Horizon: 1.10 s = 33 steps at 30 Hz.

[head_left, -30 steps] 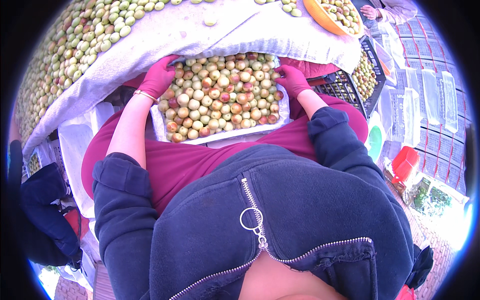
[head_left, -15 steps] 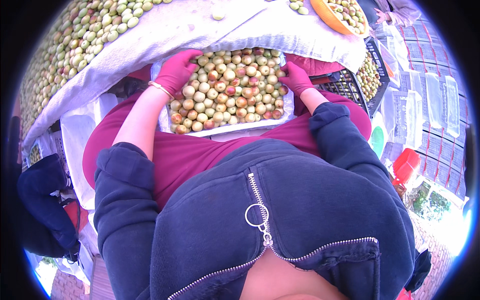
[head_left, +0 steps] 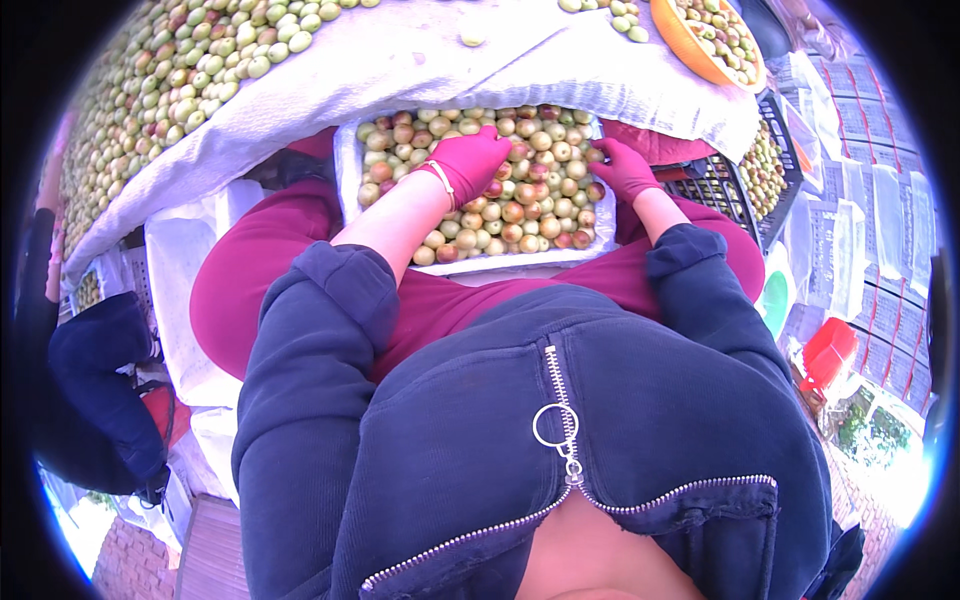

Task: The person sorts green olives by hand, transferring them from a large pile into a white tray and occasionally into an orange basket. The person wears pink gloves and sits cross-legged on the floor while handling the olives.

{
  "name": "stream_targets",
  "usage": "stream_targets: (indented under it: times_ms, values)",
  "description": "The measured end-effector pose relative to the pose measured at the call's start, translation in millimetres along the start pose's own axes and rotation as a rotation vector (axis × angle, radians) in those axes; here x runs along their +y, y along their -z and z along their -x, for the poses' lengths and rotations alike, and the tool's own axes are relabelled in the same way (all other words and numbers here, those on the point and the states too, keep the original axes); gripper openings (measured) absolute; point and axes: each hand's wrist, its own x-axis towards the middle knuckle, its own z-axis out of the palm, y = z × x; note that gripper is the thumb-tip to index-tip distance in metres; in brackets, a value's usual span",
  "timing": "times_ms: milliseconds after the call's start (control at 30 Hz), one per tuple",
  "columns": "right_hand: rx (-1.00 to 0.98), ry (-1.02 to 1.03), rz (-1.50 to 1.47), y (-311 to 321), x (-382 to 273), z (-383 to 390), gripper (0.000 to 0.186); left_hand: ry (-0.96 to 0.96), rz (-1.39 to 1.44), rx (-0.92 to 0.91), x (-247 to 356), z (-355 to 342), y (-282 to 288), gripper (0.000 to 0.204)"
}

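Upper centre: left hand (head_left: 470, 163) curls over fruit (head_left: 536, 190), grip unclear; right hand (head_left: 627, 170), loosely parted, perhaps steadies the white tray (head_left: 350, 176).

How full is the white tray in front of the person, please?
Full across: round fruit covers the white tray nearly wall to wall, with the left hand over it. Its depth cannot be seen.

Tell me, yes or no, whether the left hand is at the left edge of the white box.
No, the left hand is over the fruit near the middle of the white box.
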Motion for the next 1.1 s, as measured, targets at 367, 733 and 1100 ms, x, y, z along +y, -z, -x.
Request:
stream_targets:
  times_ms: [367, 733, 1100]
  values:
    - [-0.015, 0.066, -0.005, 4, -6, -11, 0.037, 0.196, 1.641, 0.223, -46, 70, 80, 0.049]
    - [-0.162, 0.045, -0.026, 9, -9, -5, 0.034, 0.094, 1.963, 0.135, -26, 86, 107, 0.049]
    - [-0.132, 0.118, 0.085, 7, -15, -2, 0.031, 0.588, 0.878, 0.205, -65, 87, 69, 0.041]
